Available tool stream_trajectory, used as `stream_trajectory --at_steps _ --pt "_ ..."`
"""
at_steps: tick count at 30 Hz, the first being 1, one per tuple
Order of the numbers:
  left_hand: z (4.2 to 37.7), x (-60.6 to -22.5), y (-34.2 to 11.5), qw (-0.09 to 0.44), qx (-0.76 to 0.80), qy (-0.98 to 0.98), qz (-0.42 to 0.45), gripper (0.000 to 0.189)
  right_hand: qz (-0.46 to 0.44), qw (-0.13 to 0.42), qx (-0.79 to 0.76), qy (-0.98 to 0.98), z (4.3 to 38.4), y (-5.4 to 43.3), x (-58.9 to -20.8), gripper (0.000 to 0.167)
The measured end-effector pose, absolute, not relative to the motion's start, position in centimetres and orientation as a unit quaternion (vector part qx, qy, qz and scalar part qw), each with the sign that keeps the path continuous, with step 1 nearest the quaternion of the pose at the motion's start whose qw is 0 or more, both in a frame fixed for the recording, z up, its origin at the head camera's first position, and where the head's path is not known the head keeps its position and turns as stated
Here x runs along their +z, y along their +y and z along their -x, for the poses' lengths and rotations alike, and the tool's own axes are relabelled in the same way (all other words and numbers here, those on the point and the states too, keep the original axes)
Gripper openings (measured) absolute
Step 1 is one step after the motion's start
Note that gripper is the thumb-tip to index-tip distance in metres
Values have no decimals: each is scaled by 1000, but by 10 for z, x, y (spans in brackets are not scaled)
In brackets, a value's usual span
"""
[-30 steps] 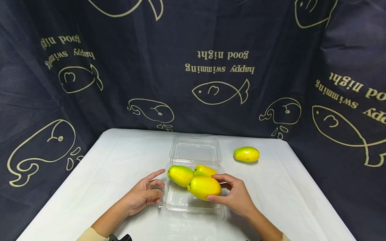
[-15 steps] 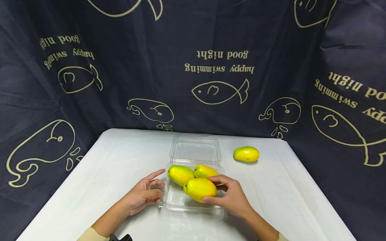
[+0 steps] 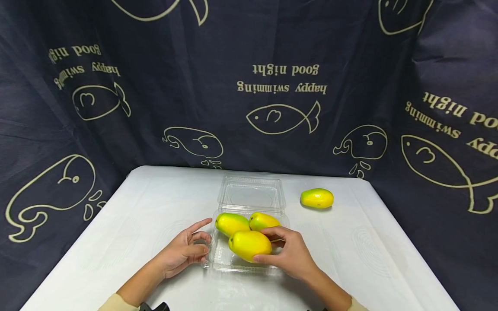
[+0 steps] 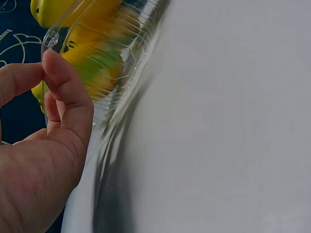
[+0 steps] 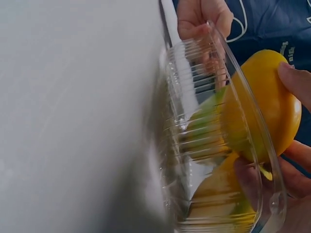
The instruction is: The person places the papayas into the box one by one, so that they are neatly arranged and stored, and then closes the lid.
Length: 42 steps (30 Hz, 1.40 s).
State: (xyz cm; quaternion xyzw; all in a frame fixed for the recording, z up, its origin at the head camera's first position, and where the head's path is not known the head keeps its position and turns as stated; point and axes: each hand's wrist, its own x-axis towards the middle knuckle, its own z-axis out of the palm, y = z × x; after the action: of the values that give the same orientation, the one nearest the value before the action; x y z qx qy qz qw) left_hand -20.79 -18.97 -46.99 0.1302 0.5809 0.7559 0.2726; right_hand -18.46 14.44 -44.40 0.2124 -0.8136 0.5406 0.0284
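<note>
- I count four egg-shaped yellow fruits: a held fruit (image 3: 249, 246), two boxed fruits (image 3: 232, 224) and a loose fruit (image 3: 317, 198) on the white table (image 3: 155, 194).
- My right hand (image 3: 292, 255) clamps the held fruit over the near part of one clear plastic box (image 3: 223, 258).
- My left hand (image 3: 184, 252) pinches the box's rim.
- The held fruit hides bits of the boxed fruits; I can't tell if it touches the box's floor.
- The fruits are smooth, with some green.
- The box is thin with ridged sides, and its one see-through lid (image 3: 250, 190) lies open behind.
</note>
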Motion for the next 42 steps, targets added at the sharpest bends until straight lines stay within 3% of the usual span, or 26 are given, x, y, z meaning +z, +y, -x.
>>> stream_trajectory --at_steps 42 --pt "207 -471 -190 270 756 582 -127 91 -196 -23 540 -819 190 118 -444 54"
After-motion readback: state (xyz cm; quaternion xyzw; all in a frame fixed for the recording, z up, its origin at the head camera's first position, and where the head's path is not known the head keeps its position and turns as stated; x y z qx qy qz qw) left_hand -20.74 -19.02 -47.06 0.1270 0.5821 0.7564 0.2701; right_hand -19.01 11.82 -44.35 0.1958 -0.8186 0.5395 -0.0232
